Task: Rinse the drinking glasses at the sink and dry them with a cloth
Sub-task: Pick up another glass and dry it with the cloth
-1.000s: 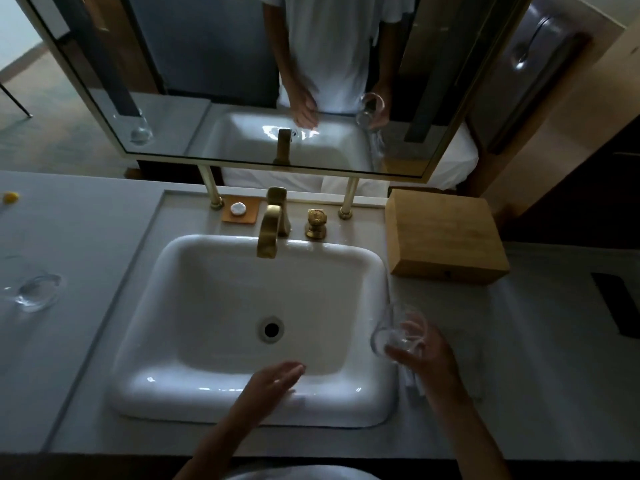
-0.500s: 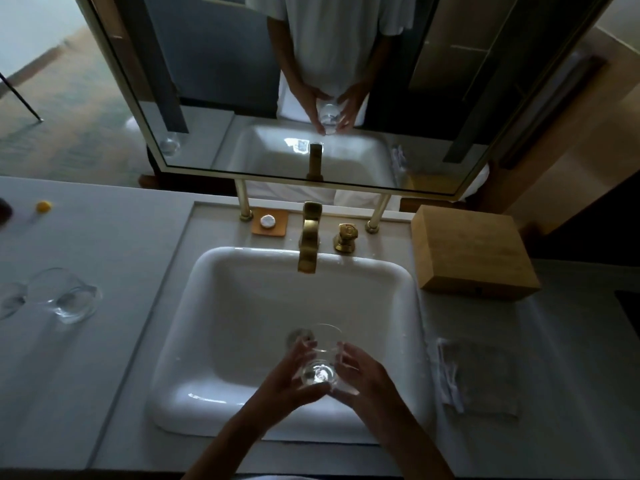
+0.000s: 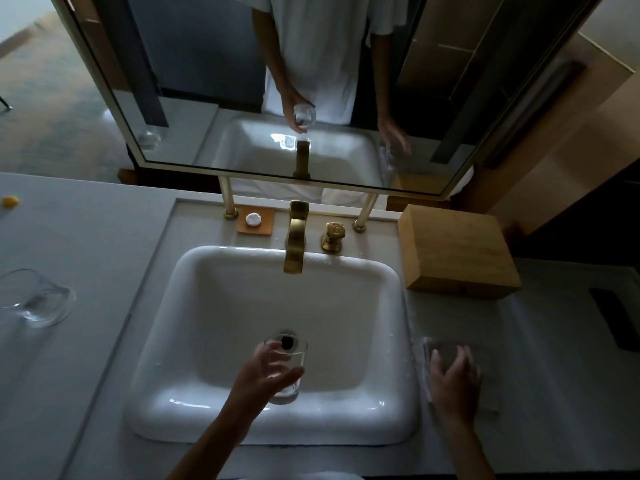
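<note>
My left hand (image 3: 263,375) grips a clear drinking glass (image 3: 289,367) over the front of the white sink (image 3: 221,414), above the drain. My right hand (image 3: 452,379) reaches over the grey cloth (image 3: 486,358) lying on the counter right of the sink, fingers spread and touching it. A second clear glass (image 3: 38,299) stands on the counter at the far left. The brass tap (image 3: 296,237) and its knob (image 3: 333,236) sit behind the basin; no water runs.
A wooden box (image 3: 457,251) stands at the back right of the counter. A small tray with a white cap (image 3: 255,220) sits left of the tap. The mirror (image 3: 207,81) on brass posts rises behind. A yellow bit (image 3: 9,201) lies far left.
Both hands held the glass over the basin half a second ago. Now only my left hand holds it, and my right hand has moved right onto the cloth.
</note>
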The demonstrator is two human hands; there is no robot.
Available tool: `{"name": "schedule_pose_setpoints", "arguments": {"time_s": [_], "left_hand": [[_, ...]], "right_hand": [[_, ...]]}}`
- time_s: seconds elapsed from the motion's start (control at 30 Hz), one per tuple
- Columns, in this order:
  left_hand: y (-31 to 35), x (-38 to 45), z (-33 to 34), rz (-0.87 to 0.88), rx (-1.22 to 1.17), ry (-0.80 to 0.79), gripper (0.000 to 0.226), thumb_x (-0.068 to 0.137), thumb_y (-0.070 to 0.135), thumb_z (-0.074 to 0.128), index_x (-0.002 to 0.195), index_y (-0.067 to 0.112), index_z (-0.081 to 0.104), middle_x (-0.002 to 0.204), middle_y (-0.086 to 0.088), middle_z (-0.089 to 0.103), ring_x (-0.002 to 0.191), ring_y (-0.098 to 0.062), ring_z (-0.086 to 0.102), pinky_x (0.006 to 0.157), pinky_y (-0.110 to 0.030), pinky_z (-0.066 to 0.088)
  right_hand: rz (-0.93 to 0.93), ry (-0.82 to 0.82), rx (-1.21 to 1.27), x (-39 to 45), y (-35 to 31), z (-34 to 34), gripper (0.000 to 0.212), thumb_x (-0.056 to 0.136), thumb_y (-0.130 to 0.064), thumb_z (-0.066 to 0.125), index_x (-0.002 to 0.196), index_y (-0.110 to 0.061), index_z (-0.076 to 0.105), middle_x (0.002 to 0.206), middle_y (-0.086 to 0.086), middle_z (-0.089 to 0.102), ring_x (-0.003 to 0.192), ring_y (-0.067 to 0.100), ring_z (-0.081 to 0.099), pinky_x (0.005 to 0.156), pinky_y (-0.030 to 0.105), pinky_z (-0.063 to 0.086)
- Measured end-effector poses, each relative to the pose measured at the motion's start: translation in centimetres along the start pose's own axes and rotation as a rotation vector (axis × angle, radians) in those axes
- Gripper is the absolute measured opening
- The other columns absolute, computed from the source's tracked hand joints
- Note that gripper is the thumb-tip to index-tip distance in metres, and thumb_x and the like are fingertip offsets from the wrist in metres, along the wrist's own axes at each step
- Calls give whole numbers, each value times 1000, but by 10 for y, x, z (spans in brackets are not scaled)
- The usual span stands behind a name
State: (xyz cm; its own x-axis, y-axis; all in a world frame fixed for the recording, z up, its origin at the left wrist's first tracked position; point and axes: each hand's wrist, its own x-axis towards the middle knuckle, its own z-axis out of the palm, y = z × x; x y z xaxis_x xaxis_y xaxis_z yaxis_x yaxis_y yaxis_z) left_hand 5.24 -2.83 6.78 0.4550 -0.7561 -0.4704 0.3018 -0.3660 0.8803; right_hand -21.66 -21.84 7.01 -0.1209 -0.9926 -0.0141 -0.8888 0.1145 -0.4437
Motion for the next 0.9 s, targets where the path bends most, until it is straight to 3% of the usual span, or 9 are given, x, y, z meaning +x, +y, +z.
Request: {"name": "schedule_pose_setpoints", "arguments": {"time_s": [0.1, 0.17, 0.33, 0.4, 0.53, 0.6, 0.7, 0.77, 0.9], "left_hand": [[-1, 2, -3, -4, 2, 4, 81, 46, 54, 93, 114, 22, 61, 106, -12, 74, 100, -25, 72, 70, -29, 57], [0, 3, -4, -1, 0, 0, 81, 48, 52, 92, 116, 22, 60, 108, -11, 73, 101, -24, 72, 74, -32, 59], [2, 3, -5, 9, 14, -6, 80, 51, 50, 90, 119, 21, 59, 110, -12, 73, 101, -24, 72, 75, -32, 59], [2, 2, -5, 10, 12, 1, 78, 52, 47, 90, 118, 21, 58, 109, -12, 72, 101, -25, 72, 71, -29, 58], [0, 1, -6, 3, 14, -27, 66, 60, 35, 88, 117, 21, 58, 111, -13, 71, 98, -23, 73, 68, -28, 58], [0, 0, -6, 3, 26, -45, 68, 60, 35, 88, 118, 20, 57, 112, -13, 72, 99, -23, 73, 70, -30, 58], [0, -1, -7, 8, 26, -54, 75, 54, 41, 89, 118, 17, 58, 110, -14, 72, 98, -25, 73, 71, -32, 58], [2, -1, -8, 16, 20, -49, 81, 48, 48, 90, 117, 18, 59, 109, -13, 73, 97, -24, 74, 70, -33, 58], [4, -2, -11, 25, -7, -20, 84, 42, 56, 93, 112, 20, 61, 103, -7, 77, 91, -20, 74, 65, -30, 57]], "right_hand": [[-12, -121, -85, 5, 17, 13, 99, 79, -63, 26, 128, 19, 50, 135, 44, 46, 126, 58, 44, 105, 62, 35], [-94, -149, -172, 1, 21, 21, 103, 75, -66, 18, 136, 13, 45, 143, 39, 39, 133, 55, 38, 108, 66, 28], [-121, -182, -288, 0, 26, 34, 78, 89, -50, 29, 125, 13, 57, 132, 41, 50, 123, 58, 48, 94, 75, 31], [-111, -158, -336, 1, 27, 36, 59, 90, -34, 34, 117, 11, 63, 126, 40, 55, 118, 56, 52, 91, 75, 35], [-70, -107, -328, 7, 31, 38, 49, 88, -19, 33, 118, 6, 64, 126, 36, 58, 121, 51, 53, 93, 72, 33], [-27, -72, -329, 9, 36, 34, 38, 89, -5, 40, 116, 7, 63, 119, 36, 61, 110, 49, 60, 92, 66, 38], [119, -46, -113, 22, 37, 20, 29, 93, -3, 40, 112, 5, 60, 100, 38, 65, 90, 51, 64, 83, 56, 49], [242, -26, 102, 32, 35, 7, 28, 97, -9, 46, 120, 2, 59, 109, 37, 65, 98, 53, 62, 85, 52, 49], [419, -22, 707, 27, 23, -23, 51, 97, -51, 52, 124, -9, 64, 126, 24, 63, 106, 37, 64, 85, 31, 52]]}}
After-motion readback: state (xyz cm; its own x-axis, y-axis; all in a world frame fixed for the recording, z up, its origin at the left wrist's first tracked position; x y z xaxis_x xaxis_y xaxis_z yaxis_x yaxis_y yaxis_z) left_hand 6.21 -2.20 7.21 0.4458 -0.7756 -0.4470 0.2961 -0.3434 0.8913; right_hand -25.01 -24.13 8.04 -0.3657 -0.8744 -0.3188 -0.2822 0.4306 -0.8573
